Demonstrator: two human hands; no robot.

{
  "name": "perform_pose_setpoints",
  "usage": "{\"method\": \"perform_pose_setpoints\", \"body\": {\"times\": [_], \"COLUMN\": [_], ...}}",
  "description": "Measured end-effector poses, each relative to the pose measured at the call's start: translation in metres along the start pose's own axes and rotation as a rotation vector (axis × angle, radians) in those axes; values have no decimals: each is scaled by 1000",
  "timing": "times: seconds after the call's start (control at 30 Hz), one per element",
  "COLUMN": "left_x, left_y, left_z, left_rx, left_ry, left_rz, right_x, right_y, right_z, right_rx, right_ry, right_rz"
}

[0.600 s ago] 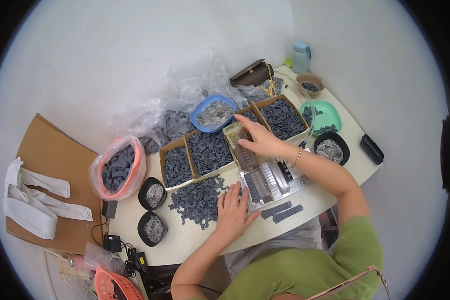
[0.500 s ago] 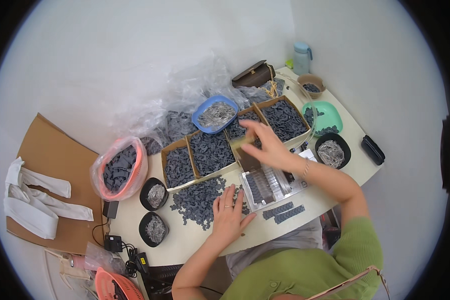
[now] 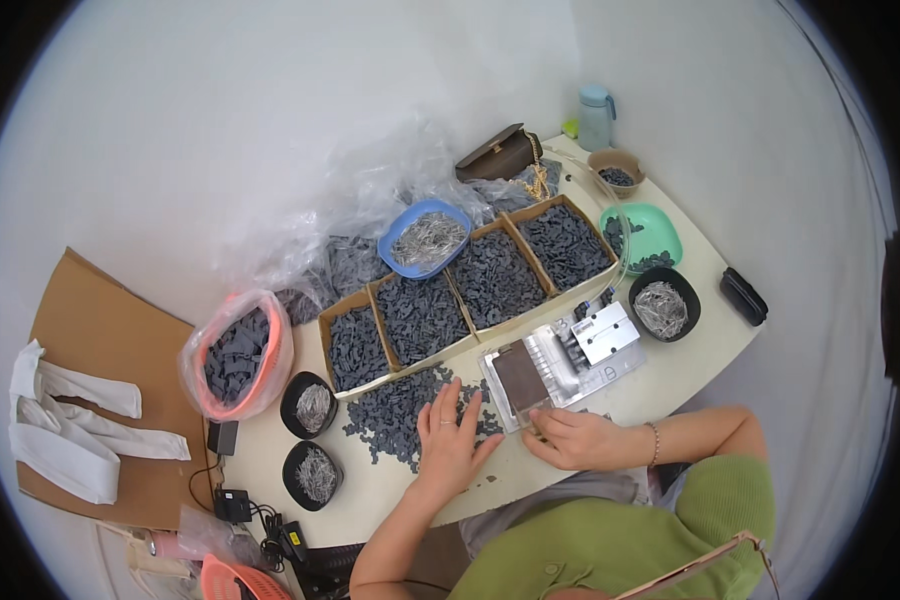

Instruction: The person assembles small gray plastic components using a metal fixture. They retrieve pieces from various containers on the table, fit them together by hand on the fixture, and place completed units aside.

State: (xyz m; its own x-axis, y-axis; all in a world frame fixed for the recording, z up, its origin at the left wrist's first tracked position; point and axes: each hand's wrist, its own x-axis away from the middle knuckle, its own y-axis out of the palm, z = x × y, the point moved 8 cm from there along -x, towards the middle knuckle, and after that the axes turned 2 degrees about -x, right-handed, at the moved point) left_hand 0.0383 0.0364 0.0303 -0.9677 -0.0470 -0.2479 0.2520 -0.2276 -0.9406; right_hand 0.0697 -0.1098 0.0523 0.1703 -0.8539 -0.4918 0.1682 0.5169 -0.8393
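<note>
Pinching the brown plate [image 3: 522, 375] by its near end atop the metal jig [image 3: 599, 381], the right hand [image 3: 582, 440] could easily skew it if fingers slip, left hand [image 3: 450, 443] splayed empty beside loose grey pieces [image 3: 390, 415].

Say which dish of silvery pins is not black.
The blue dish, at the far edge of the divided box; the other three pin dishes are black.

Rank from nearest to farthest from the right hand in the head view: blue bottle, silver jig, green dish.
1. Silver jig, just beyond the right hand.
2. Green dish, ahead and to the right.
3. Blue bottle, far back, nearly straight ahead.
</note>
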Motion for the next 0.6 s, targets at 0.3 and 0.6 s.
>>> {"method": "perform_pose_setpoints", "body": {"times": [0.3, 0.6], "left_x": [5, -22], "left_y": [4, 11], "left_z": [1, 52], "left_rx": [20, -74], "left_ry": [36, 274], "left_rz": [-5, 183], "right_x": [1, -63], "right_y": [-5, 31], "right_z": [13, 176], "right_rx": [-93, -638], "right_ry": [-51, 641], "right_rz": [134, 285]}}
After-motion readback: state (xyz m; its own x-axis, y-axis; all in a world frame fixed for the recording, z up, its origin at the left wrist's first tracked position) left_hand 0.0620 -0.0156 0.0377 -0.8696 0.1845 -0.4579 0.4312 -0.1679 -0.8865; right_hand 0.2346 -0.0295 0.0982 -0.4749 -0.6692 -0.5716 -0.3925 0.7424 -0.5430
